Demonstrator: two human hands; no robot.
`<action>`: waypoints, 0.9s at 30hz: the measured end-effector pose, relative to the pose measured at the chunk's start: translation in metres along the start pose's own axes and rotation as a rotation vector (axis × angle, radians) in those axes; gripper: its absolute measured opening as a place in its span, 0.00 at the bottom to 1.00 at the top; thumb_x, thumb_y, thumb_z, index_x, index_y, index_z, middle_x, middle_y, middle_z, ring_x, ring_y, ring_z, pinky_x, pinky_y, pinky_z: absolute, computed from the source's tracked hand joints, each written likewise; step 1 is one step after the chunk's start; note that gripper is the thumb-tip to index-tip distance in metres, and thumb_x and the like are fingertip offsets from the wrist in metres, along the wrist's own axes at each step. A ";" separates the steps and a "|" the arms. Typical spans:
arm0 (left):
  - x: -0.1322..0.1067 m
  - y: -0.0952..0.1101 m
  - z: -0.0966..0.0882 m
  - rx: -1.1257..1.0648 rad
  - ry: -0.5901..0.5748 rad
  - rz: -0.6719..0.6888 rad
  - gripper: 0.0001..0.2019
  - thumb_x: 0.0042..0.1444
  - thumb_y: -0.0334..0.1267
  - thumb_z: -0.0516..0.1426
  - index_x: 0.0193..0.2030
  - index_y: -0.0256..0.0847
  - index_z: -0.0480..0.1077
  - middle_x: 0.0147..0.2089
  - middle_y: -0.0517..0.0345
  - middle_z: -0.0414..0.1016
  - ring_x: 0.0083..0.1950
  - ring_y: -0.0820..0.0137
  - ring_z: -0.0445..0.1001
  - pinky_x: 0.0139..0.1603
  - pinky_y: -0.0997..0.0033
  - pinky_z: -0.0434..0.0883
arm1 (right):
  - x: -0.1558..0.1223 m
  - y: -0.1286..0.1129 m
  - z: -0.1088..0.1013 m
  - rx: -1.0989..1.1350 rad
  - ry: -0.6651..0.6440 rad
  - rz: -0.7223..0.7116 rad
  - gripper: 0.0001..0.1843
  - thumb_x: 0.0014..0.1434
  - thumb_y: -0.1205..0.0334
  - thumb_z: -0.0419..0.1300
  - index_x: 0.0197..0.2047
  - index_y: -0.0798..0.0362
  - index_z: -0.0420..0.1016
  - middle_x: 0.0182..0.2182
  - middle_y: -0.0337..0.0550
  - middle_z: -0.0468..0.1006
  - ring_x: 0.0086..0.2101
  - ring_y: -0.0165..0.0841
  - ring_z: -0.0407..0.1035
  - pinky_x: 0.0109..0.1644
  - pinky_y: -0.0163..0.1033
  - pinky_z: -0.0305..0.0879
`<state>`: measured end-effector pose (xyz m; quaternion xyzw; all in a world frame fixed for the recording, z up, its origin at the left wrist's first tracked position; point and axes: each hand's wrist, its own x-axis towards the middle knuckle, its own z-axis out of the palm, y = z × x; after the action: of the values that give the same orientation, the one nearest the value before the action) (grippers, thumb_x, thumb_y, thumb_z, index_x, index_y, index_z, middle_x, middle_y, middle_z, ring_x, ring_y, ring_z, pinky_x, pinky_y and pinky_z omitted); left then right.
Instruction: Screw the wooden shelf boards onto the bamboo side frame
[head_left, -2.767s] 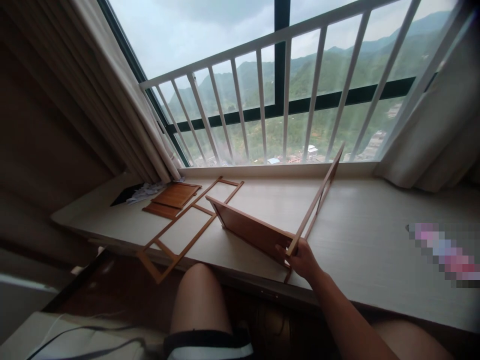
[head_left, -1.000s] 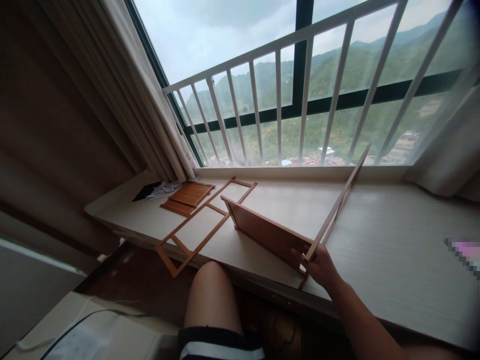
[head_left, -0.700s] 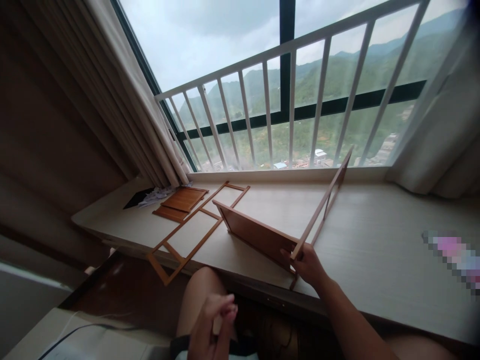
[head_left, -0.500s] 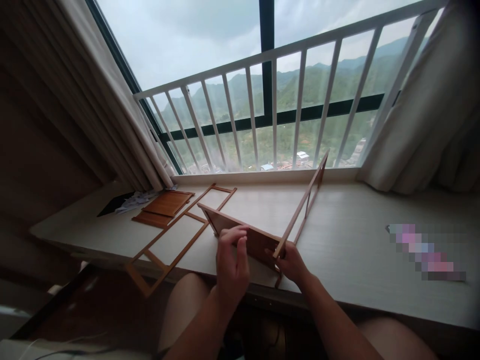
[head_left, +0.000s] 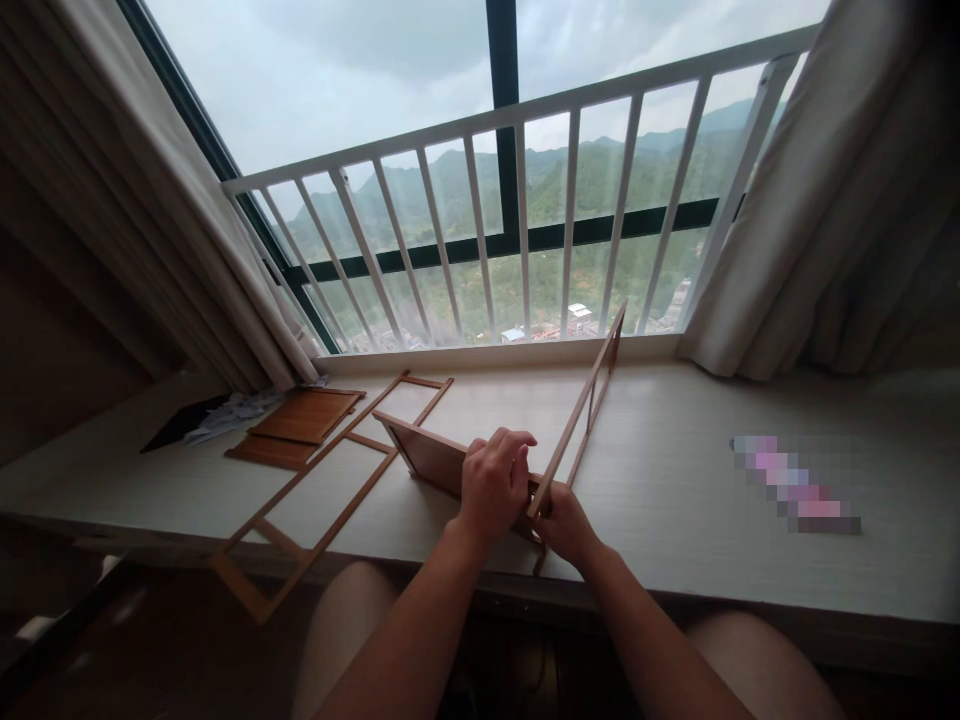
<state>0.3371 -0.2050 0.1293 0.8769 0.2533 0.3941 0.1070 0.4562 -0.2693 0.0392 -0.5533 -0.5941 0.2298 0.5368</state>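
Note:
A brown wooden panel (head_left: 420, 455) stands on its edge on the pale windowsill counter (head_left: 675, 450). It meets an upright wooden frame (head_left: 589, 395) at a corner near the front edge. My left hand (head_left: 495, 482) curls over the panel's top edge close to that corner. My right hand (head_left: 564, 520) grips the near end of the upright frame where the two pieces join.
A second open wooden frame (head_left: 322, 490) lies flat to the left, overhanging the counter's front edge. Stacked slatted wooden boards (head_left: 300, 425) and crumpled paper (head_left: 225, 415) lie further left. A white railing (head_left: 525, 200) and curtains bound the back. A blurred patch (head_left: 795, 485) lies right.
My left hand came up from below my lap and closed over the panel's top edge. My right hand kept its hold on the frame. The view shifted right.

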 end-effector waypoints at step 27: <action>0.003 -0.003 0.004 -0.010 0.043 0.100 0.07 0.64 0.30 0.51 0.43 0.43 0.69 0.40 0.60 0.76 0.30 0.76 0.69 0.35 0.74 0.64 | -0.002 -0.012 -0.026 -0.178 -0.233 0.189 0.12 0.50 0.60 0.70 0.36 0.53 0.74 0.25 0.35 0.73 0.26 0.29 0.62 0.30 0.33 0.57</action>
<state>0.3404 -0.2007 0.1277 0.8792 0.2097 0.4192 0.0860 0.4740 -0.2830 0.0567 -0.6216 -0.6158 0.2883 0.3890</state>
